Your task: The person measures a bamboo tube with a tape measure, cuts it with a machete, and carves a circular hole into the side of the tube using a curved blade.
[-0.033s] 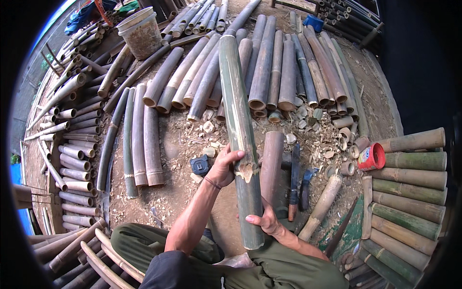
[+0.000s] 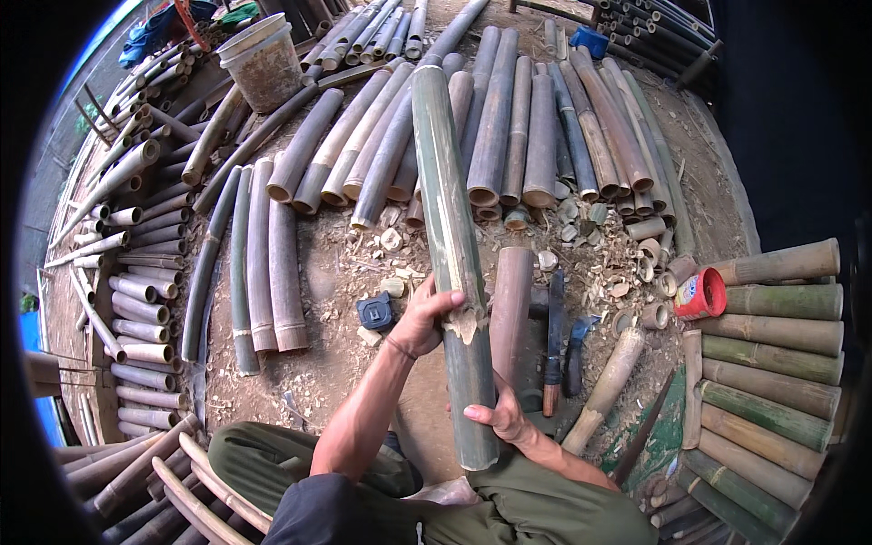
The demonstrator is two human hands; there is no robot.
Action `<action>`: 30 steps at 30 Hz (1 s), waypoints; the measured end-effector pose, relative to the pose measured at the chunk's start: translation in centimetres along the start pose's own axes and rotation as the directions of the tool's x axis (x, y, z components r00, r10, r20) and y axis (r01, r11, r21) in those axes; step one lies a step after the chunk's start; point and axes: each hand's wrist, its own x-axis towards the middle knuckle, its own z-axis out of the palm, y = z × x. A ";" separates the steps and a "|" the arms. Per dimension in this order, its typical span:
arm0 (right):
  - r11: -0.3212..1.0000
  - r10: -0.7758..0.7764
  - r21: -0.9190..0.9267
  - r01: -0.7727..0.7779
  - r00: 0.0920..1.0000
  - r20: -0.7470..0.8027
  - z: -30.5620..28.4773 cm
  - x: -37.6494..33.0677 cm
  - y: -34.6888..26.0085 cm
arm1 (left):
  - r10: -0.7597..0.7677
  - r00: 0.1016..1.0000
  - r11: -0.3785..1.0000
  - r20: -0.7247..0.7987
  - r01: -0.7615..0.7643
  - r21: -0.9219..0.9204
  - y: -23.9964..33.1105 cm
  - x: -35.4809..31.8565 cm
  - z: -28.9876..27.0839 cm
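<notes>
A long green bamboo pole (image 2: 447,191) with pale scraped streaks stands tilted in front of me, its lower end above my lap. Just above its node, my left hand (image 2: 423,318) is wrapped round it, thumb across the front. Lower down, my right hand (image 2: 500,414) grips the same pole from the right, thumb on the front and the other fingers mostly hidden behind. Behind the pole, a thick brownish bamboo piece (image 2: 515,313) sits on the ground. To its right lie a long blade with a wooden handle (image 2: 553,350) and a dark tool with a blue part (image 2: 576,354).
Left of my hands lies a dark tape measure (image 2: 375,312). Cut bamboo lengths (image 2: 490,136) fill the far side, with stacks at left and right. A red container (image 2: 701,295) rests by the right row. Chips (image 2: 618,268) litter the soil. A dirty bucket (image 2: 263,64) stands far left.
My left thumb has slid slightly lower on the pole, near the node. Otherwise the pole and my right hand hold the same place.
</notes>
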 end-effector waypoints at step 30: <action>0.825 0.047 0.565 0.024 0.993 -0.112 -8.6 3.8 -2.3 | 0.364 0.931 0.450 -0.020 -0.157 0.879 -6.1 -1.6 4.5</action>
